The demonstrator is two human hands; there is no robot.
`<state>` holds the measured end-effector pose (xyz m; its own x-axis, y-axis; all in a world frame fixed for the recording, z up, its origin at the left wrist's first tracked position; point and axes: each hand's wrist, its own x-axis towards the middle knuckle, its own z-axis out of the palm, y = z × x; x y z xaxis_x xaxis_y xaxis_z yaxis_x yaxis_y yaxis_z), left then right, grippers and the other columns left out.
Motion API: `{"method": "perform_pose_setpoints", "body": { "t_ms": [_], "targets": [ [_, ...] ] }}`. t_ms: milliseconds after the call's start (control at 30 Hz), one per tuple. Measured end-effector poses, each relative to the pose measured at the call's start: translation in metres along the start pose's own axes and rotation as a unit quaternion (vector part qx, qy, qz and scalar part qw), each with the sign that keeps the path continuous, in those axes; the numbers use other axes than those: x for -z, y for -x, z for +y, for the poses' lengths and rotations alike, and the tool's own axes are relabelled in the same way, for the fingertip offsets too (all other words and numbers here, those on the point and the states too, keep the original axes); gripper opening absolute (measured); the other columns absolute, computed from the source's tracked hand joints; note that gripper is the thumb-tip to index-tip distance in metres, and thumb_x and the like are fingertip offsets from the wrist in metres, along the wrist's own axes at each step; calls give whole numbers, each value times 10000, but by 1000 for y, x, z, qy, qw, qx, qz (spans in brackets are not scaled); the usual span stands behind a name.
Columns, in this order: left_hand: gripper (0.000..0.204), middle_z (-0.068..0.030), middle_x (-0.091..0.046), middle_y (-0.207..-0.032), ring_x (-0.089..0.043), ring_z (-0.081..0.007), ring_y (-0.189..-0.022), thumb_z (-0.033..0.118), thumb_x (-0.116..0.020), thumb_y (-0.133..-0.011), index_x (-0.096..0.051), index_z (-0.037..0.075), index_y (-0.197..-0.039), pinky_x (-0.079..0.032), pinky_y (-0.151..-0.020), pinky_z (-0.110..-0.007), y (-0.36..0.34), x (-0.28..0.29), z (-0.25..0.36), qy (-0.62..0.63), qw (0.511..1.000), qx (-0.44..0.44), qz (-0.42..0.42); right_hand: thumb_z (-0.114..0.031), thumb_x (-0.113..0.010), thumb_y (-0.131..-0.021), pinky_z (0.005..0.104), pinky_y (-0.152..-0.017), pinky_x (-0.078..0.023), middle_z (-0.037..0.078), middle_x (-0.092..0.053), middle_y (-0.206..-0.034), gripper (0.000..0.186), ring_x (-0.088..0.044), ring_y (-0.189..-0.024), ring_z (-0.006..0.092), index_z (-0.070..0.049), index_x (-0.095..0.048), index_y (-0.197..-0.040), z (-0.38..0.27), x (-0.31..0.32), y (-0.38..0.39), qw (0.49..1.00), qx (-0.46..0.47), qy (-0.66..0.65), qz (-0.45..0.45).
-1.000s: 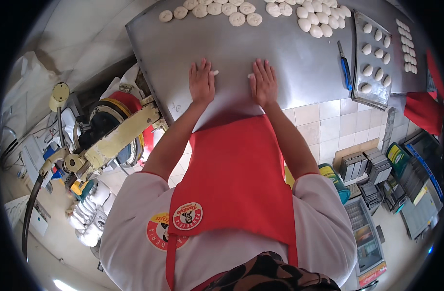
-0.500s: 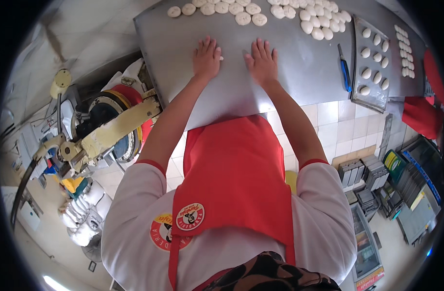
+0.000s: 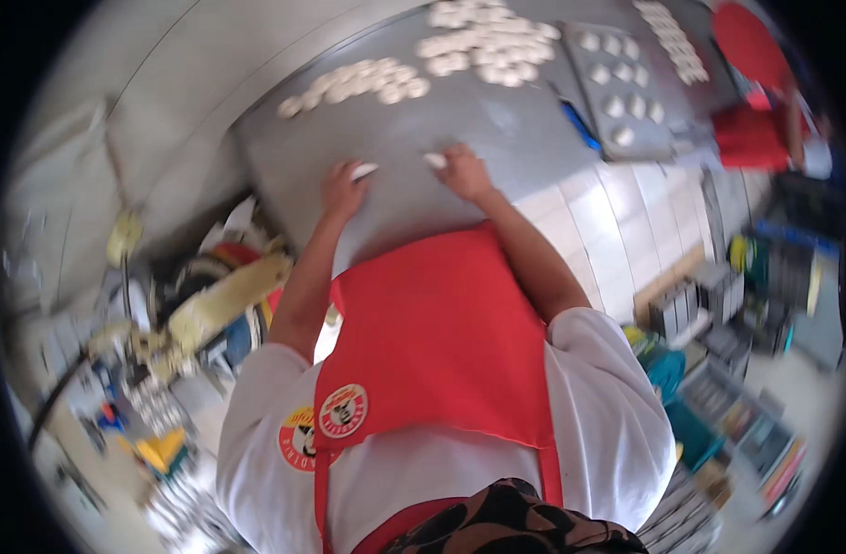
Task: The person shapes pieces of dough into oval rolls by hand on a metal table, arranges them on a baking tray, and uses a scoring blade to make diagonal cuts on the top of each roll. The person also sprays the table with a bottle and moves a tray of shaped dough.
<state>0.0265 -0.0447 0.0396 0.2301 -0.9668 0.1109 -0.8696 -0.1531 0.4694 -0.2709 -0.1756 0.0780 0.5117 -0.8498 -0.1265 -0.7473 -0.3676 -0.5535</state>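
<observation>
At the steel table, left hand and right hand had each curled closed round white dough, flat-palmed pressing apparently yielding to gripping.

- Dough piece is being partly hidden by right hand.
- Dough rounds are being blurred.
- Patterned cloth is being cut off by lower edge.
</observation>
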Motion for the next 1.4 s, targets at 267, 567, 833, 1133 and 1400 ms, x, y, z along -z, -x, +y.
{"method": "perform_pose_setpoints", "body": {
  "t_ms": [267,567,833,1133,1400],
  "targets": [
    [394,-168,-690,-1185,-663,-360,-1122,213,-802,-876,-673,39,-1204,-523,-976,-483,-23,-31,2,106,973,200,37,-255,-835,-832,452,-802,-570,182,-746,-978,515,-726,-867,322,-47,-618,-1251,138,105,96,920,-239,-240,199],
    [444,-122,-742,-1092,-708,-190,-950,279,-837,-908,-673,-24,-1190,-566,-846,-347,-122,-97,263,278,930,235,-51,-310,-823,-890,474,-848,-551,213,-684,-1092,505,-692,-975,367,-2,-628,-1241,349,290,43,839,-332,-99,419],
    [615,-230,-691,-1217,-729,-338,-1034,257,-806,-926,-523,-20,-1397,-582,-900,-408,-251,-210,537,275,946,10,-171,-527,-705,-941,529,-1009,-549,240,-618,-1360,684,-656,-1224,460,-42,-562,-1400,487,345,-34,882,-411,-1,229],
    [535,-239,-676,-1198,-677,-446,-1084,277,-794,-920,-541,10,-1308,-542,-900,-535,-310,-318,685,64,956,-117,-261,-338,-763,-958,426,-832,-570,172,-705,-1077,434,-703,-927,310,-8,-683,-1229,527,372,23,874,-329,-156,321],
    [414,-216,-627,-1228,-644,-440,-1119,285,-761,-931,-604,57,-1238,-534,-939,-549,-328,-298,619,16,997,-76,-11,-305,-736,-959,463,-850,-588,210,-692,-1112,452,-724,-1010,373,18,-643,-1261,471,368,-52,932,-193,-166,257]
  ]
}}
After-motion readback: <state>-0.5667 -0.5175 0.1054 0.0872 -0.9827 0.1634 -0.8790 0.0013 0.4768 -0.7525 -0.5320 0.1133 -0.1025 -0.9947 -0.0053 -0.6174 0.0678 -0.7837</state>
